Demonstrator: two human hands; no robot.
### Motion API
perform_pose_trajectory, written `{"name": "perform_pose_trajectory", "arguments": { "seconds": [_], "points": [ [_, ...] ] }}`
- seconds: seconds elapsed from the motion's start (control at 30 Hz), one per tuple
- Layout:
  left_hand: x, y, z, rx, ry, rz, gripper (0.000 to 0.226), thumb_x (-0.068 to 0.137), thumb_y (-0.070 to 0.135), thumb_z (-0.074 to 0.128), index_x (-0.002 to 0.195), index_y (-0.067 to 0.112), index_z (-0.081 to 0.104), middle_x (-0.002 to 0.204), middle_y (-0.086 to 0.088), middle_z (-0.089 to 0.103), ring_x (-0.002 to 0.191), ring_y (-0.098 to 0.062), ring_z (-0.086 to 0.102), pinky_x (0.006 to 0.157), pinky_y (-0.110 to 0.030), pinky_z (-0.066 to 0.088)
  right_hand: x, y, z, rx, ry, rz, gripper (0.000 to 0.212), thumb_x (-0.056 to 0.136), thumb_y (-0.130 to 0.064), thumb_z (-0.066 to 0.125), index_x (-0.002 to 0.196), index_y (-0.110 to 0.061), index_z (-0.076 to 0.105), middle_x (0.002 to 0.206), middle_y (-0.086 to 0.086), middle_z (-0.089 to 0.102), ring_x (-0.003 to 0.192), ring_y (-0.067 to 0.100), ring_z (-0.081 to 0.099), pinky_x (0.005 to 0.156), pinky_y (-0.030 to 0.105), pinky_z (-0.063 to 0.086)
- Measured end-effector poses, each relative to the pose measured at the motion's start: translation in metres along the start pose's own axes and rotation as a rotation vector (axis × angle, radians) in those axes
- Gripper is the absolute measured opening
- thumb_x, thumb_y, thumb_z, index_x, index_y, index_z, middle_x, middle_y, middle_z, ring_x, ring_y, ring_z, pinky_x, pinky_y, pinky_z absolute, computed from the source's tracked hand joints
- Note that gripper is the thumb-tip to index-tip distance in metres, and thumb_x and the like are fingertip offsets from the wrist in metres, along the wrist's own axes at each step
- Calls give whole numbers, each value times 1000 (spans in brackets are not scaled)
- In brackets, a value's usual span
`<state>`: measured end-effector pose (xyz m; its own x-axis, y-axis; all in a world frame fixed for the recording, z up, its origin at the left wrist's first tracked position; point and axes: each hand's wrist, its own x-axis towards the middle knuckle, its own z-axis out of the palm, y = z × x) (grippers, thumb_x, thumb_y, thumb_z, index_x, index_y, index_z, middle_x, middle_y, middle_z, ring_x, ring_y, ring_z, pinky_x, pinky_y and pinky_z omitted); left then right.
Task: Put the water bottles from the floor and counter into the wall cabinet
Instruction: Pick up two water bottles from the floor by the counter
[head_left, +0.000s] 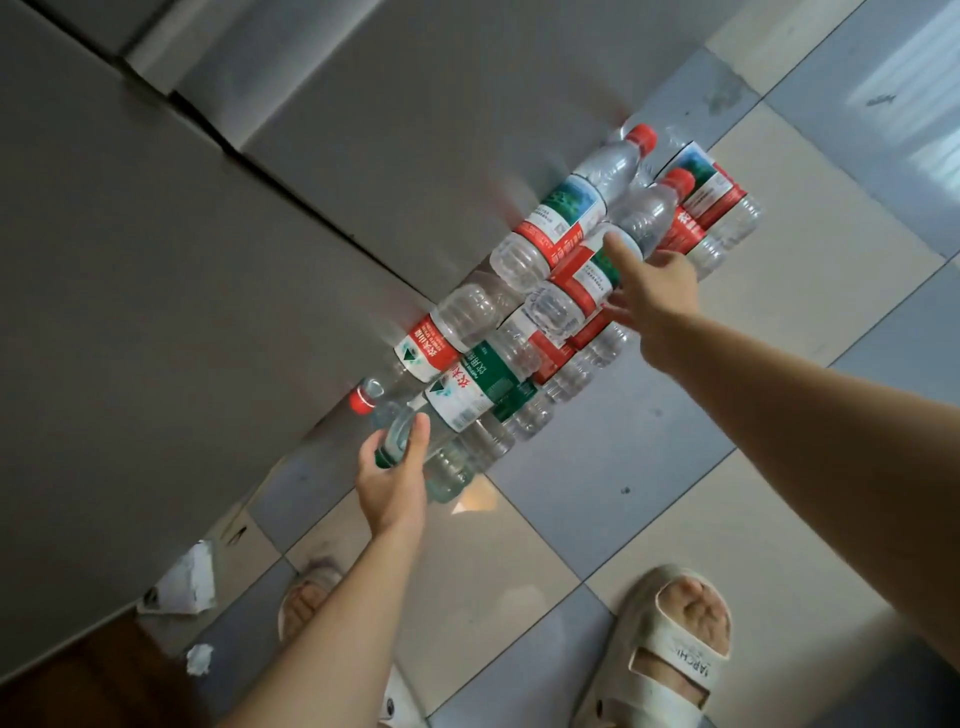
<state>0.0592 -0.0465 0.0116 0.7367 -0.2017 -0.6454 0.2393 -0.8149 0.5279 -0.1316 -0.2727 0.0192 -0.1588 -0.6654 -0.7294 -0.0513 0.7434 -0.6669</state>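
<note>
Several clear water bottles with red caps and red, green and white labels lie in a pile on the tiled floor against the grey base cabinets. My left hand grips the neck end of a green-labelled bottle at the near end of the pile. My right hand reaches over the far part of the pile, its thumb and fingers closing around a red-labelled bottle. A red-capped bottle lies beside it against the cabinet. The wall cabinet is out of view.
Grey cabinet doors fill the left side. Crumpled paper scraps lie on the floor by the cabinet base. My two feet in pale sandals stand on the checkered tiles near the bottom edge.
</note>
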Motion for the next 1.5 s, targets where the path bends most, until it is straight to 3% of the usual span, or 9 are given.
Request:
{"name": "perform_pose_trajectory", "arguments": {
  "seconds": [0.1,0.23,0.6,0.73,0.9,1.1,1.3,1.4,1.5],
  "points": [
    [-1,-2,-1,-225,-8,-126,41,84,56,73,105,22,67,101,3,70,77,-11,73,71,-30,61,12,-2,6,109,-12,122,39,84,-45,78,105,-18,60,98,1,76,73,16,77,67,35,64],
    [-4,-4,-1,-418,-11,-169,25,95,36,68,88,12,71,96,-9,73,84,-19,73,68,-27,59,17,-1,12,120,-12,182,48,78,-39,86,106,-13,58,93,4,77,72,19,77,74,42,64],
    [-54,24,-33,-462,-148,-164,9,95,5,67,103,7,72,101,-9,73,104,-33,72,76,-31,63,-29,2,-32,153,-31,52,66,81,-13,81,131,-14,38,118,10,62,99,24,71,82,43,61],
    [-74,46,-42,-242,-228,56,22,91,2,71,113,6,72,103,-15,74,90,-16,75,76,-27,62,-56,3,-63,144,-17,-7,55,78,-3,77,120,-20,46,114,4,64,102,22,69,87,46,59],
    [-97,85,-31,284,-334,620,25,84,6,79,104,21,80,106,13,75,104,0,69,99,-26,52,-71,14,-105,73,-27,-50,61,76,-3,81,127,-21,53,118,2,68,107,21,68,94,48,56],
    [-134,106,36,494,-530,999,27,79,-1,80,102,13,79,100,13,71,93,5,64,86,-1,40,-66,39,-145,-68,80,-129,70,65,-6,90,116,-32,51,110,-4,65,104,15,64,98,43,53],
    [-141,116,103,697,-665,1251,21,83,-4,76,101,6,73,104,-5,71,95,-20,65,87,-32,52,-46,61,-166,-232,93,-234,78,60,-18,93,124,-32,51,108,-14,63,105,16,62,89,29,49],
    [-139,121,117,729,-681,1342,22,81,-4,77,100,6,73,103,-5,71,95,-22,66,87,-34,53,-38,65,-170,-293,106,-311,76,62,-19,93,120,-38,48,105,-19,60,98,10,59,82,18,42],
    [-143,121,121,755,-703,1398,24,80,-5,78,101,5,72,103,-6,71,94,-23,66,86,-38,54,-31,64,-169,-333,120,-358,72,68,-23,92,121,-39,46,111,-13,58,102,12,56,85,23,41]
  ]
}}
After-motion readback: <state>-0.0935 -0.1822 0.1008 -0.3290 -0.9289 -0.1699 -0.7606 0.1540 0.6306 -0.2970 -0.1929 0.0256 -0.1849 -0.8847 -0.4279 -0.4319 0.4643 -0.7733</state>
